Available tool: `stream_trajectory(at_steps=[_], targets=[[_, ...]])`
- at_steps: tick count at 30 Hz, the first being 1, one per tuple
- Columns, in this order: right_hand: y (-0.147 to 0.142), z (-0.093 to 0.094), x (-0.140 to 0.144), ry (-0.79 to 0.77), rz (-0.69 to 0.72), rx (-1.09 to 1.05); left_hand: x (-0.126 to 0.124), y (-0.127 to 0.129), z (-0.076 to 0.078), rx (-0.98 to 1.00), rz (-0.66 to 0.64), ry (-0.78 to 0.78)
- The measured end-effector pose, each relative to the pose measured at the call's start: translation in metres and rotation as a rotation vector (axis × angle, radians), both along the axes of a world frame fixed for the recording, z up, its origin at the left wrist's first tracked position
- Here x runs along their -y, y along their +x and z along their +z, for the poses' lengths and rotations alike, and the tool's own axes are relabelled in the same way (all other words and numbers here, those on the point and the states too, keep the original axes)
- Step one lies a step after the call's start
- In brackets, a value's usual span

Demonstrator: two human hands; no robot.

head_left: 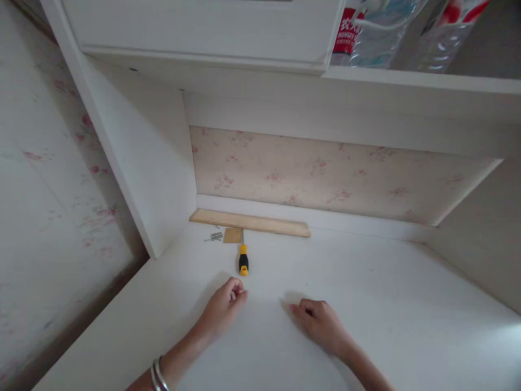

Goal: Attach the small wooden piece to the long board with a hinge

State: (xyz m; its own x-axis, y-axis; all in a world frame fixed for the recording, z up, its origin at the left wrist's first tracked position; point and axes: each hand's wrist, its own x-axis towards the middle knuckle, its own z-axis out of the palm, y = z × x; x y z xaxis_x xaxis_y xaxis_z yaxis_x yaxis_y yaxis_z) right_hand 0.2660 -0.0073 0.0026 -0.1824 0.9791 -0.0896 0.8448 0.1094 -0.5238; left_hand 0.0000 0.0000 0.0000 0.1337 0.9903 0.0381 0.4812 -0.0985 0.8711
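My left hand rests on the white desktop with its fingers curled in, and nothing shows in it. Just beyond its fingertips lies a screwdriver with a yellow and black handle, its shaft pointing away from me. My right hand is also curled closed on the desktop, apart from the left, with no object visible in it. A small square tan piece lies beside the screwdriver's shaft. Left of that are several screws in a loose pile. Behind them a long thin wooden strip lies flat near the back.
The white desktop runs back to a low ledge under flowered wallpaper. A white side panel stands at left. Overhead hang a drawer front and a shelf holding water bottles in plastic wrap.
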Motion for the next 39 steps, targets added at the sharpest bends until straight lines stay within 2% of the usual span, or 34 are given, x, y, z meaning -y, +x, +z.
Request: stream_trajectory(at_steps=[3,8,12,16,21,26,32,39], targets=[[0.0,0.012,-0.036,0.042,0.085,-0.059,-0.007,0.005,-0.003,-0.125,0.072,0.005],[-0.016,0.03,-0.124,0.305,0.199,0.221,-0.02,0.009,-0.002,-0.264,0.052,0.051],[-0.041,0.031,-0.184,0.371,0.186,0.285,-0.023,0.007,0.002,-0.358,0.0,0.069],[-0.062,0.027,-0.221,0.426,0.195,0.358,-0.025,0.006,0.005,-0.376,-0.029,0.077],[-0.072,0.016,-0.244,0.461,0.246,0.472,-0.025,0.005,0.005,-0.365,-0.03,0.067],[-0.076,0.007,-0.255,0.515,0.288,0.606,-0.022,0.005,0.006,-0.446,-0.014,0.082],[-0.082,0.01,-0.261,0.581,0.468,0.739,-0.017,0.007,0.009,-0.643,0.043,0.164],[-0.081,0.014,-0.256,0.686,0.58,0.823,-0.018,0.006,0.005,-0.676,0.021,0.19]])
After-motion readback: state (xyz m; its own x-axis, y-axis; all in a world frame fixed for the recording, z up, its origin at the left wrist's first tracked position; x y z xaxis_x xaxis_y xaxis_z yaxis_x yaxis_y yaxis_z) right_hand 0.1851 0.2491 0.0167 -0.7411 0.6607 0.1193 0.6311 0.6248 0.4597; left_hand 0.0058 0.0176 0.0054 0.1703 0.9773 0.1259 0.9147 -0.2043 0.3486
